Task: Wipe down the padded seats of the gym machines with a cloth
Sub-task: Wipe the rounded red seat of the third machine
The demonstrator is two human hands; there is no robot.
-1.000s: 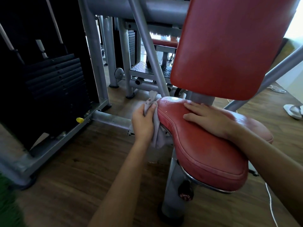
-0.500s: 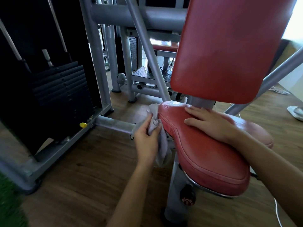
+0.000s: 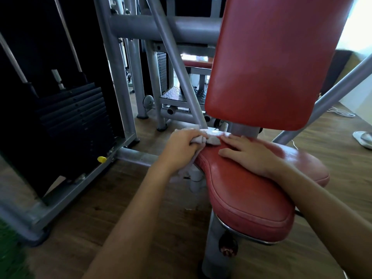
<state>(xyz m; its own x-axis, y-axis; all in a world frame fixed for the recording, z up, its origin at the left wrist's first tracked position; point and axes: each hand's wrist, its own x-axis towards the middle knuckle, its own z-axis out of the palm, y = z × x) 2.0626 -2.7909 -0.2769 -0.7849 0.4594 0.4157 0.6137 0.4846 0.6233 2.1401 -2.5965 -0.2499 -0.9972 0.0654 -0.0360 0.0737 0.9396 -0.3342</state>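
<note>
A red padded seat (image 3: 251, 194) fills the middle of the head view, with its red backrest (image 3: 271, 63) upright behind it. My left hand (image 3: 181, 147) grips a pale grey cloth (image 3: 211, 138) and holds it against the seat's far left corner; part of the cloth hangs down below the hand. My right hand (image 3: 247, 154) lies flat on the seat top, fingers straight, just right of the cloth.
A black weight stack (image 3: 76, 121) in a grey frame (image 3: 118, 77) stands to the left, with a yellow pin (image 3: 101, 159). A slanted grey bar (image 3: 177, 65) runs down to the seat's rear. The seat post (image 3: 215, 244) stands on wooden floor (image 3: 100, 208). A sandal (image 3: 363, 137) lies far right.
My left hand has carried the cloth from the seat's left side edge up and round to its far corner. My right hand has stayed flat on the seat.
</note>
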